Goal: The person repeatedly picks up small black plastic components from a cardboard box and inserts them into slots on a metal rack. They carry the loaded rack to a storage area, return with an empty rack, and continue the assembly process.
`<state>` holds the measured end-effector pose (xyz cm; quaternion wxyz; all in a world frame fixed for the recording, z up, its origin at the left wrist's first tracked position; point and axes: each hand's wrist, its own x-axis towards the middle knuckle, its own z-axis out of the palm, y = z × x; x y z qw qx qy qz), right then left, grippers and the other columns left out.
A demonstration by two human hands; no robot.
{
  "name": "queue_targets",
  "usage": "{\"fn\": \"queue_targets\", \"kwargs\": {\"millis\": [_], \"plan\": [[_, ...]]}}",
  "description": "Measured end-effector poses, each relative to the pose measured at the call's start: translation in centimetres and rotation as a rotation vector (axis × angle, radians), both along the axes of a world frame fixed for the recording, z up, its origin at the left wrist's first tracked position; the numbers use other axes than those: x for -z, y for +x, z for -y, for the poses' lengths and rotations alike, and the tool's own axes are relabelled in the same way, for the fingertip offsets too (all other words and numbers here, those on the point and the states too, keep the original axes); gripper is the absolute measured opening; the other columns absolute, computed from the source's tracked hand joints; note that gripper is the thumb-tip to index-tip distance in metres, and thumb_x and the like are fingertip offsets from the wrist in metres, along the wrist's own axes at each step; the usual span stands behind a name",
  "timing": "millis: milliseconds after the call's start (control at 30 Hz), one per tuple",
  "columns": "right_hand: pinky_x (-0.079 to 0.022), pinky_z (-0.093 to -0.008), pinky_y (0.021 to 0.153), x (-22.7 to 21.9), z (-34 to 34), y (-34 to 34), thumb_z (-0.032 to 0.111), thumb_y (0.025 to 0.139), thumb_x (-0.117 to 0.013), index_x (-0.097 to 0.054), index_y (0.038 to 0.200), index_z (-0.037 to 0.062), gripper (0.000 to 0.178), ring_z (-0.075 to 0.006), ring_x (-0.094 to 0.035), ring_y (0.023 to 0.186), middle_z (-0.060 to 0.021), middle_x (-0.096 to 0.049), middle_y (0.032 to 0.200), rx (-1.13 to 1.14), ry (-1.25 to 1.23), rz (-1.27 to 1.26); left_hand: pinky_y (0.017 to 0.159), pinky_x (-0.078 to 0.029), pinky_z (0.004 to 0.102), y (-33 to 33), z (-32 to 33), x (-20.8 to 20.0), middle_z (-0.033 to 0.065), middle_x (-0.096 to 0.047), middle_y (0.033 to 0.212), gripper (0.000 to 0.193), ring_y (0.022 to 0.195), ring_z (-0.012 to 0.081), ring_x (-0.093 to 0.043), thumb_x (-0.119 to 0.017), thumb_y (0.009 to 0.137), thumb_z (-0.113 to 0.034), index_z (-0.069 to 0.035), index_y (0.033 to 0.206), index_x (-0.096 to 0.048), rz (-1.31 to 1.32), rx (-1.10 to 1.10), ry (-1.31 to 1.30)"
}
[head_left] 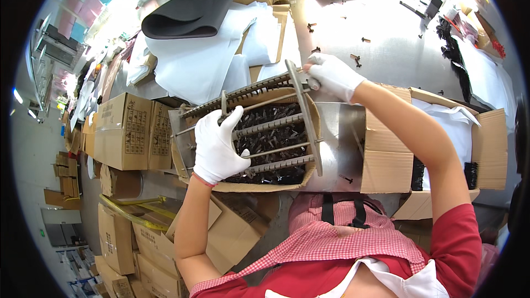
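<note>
Gripping a metal rack frame [259,127] from both ends, two white-gloved hands hold it over an open cardboard box [265,185]. Left hand [218,146]: the grip is closed around the rods at the near, left part of the frame, thumb raised beside a short upright pin. Right hand [331,74]: the grip is closed on the top of the flat cross-bar that runs down the frame's right side. Frame: several parallel toothed bars and plain rods, tilted, its far edge higher than its near edge. Beneath and between the bars lies a mass of small dark parts [270,132], probably clips or plastic fittings; the view is too coarse to tell which. Right of the frame, a bent sheet-metal chute [339,143] sits in a second cardboard box [386,154], whose flaps stand open. The bench [386,38] beyond carries scattered small dark pieces, white sheets [204,60] and a roll of dark foam [193,14]. Stacked cardboard cartons [124,132] stand at the left, on and beside the floor. The person wears a red shirt and a red-checked apron [353,237].
</note>
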<state>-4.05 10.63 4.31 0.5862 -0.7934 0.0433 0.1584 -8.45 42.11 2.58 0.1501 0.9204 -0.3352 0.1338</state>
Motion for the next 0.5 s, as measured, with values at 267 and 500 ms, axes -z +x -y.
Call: {"fn": "queue_targets", "kwargs": {"millis": [267,500], "plan": [[-0.041,-0.0254,0.043,5.4,20.5,-1.3,0.024,0.102,-0.042,-0.059,0.101,0.0043,0.026,-0.0097,-0.048,0.051,-0.0048,-0.064,0.078,0.979,0.249,-0.084,0.101,-0.037,0.0466,0.9,-4.2,3.1,0.0174,-0.051,0.115,0.092,0.111,0.0382,-0.049,-0.079,0.049,-0.021,-0.01,0.137,-0.053,-0.244,-0.013,0.074],[-0.033,-0.0247,0.038,-1.1,43.3,-15.4,0.017,0.099,-0.04,-0.047,0.091,0.0061,0.015,-0.0112,-0.041,0.045,-0.0104,-0.06,0.077,1.585,0.417,0.588,0.11,-0.033,0.046,0.2,1.8,-1.9,0.0205,-0.052,0.126,0.09,0.124,0.039,-0.046,-0.074,0.052,-0.012,-0.003,0.139,-0.051,-0.213,0.079,0.117]]}}
